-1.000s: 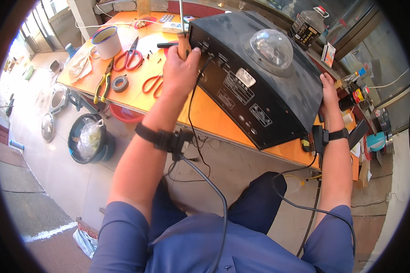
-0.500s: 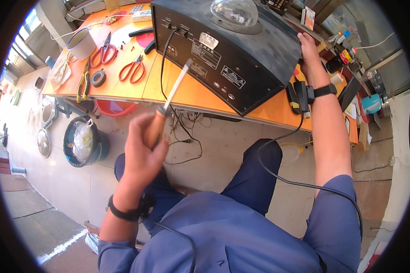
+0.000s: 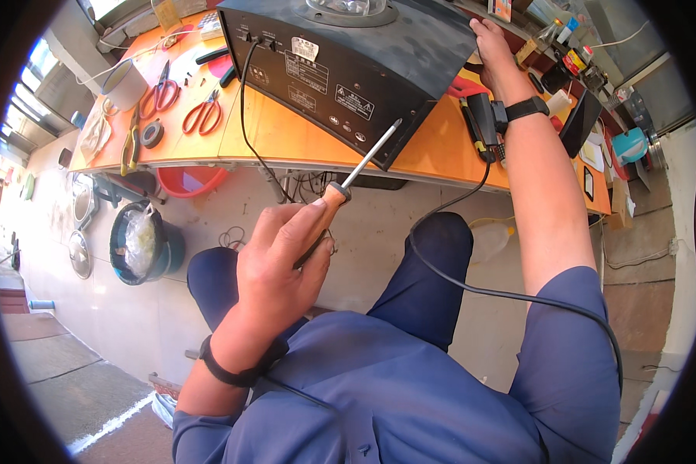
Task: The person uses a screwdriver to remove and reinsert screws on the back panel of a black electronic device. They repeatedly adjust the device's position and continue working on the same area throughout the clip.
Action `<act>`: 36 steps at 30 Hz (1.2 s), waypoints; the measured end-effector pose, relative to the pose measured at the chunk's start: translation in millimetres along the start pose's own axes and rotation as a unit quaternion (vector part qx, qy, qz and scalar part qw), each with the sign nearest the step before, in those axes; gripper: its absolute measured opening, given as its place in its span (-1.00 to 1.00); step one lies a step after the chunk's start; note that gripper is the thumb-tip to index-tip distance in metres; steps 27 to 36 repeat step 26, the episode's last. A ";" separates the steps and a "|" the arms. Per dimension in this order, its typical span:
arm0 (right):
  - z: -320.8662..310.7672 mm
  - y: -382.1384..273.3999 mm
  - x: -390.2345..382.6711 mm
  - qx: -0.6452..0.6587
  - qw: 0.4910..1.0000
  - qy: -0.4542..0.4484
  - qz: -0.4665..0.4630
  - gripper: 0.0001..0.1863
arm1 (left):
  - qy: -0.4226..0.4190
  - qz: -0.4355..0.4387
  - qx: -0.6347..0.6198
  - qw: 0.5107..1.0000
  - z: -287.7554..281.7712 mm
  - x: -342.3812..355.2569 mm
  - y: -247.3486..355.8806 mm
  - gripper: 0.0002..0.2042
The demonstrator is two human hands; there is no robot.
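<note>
A screwdriver (image 3: 371, 157) with an orange-brown handle is gripped in my left hand (image 3: 280, 259). Its shaft points up and to the right. The tip overlaps the lower right corner of the back panel of a black box-shaped appliance (image 3: 309, 71); I cannot tell whether it touches. That appliance stands tilted on the orange table (image 3: 278, 147), with a clear dome (image 3: 348, 6) on top and a black cord from its panel. My right hand (image 3: 493, 48) holds its far right side, the fingers partly hidden behind it.
Red-handled scissors (image 3: 203, 116), larger red-handled shears (image 3: 161, 94), yellow-black pliers (image 3: 131, 145) and black tape (image 3: 153, 134) lie on the left. A white mug (image 3: 124, 85) stands behind them. Below is a lined bucket (image 3: 166, 259). A cable runs along my right arm.
My left hand has swung the screwdriver to the right, from the panel's middle to its lower right corner. The view has shifted, so the appliance appears further up and left.
</note>
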State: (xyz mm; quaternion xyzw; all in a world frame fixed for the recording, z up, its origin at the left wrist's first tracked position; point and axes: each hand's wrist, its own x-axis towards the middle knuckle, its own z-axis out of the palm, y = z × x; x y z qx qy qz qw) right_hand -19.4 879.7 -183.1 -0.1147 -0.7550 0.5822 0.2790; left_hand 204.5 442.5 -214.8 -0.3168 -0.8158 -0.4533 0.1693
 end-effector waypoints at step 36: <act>5.4 4.1 1.8 0.007 0.999 0.041 0.012 -0.27 | 0.019 0.090 0.192 0.977 20.8 2.2 19.1 -0.42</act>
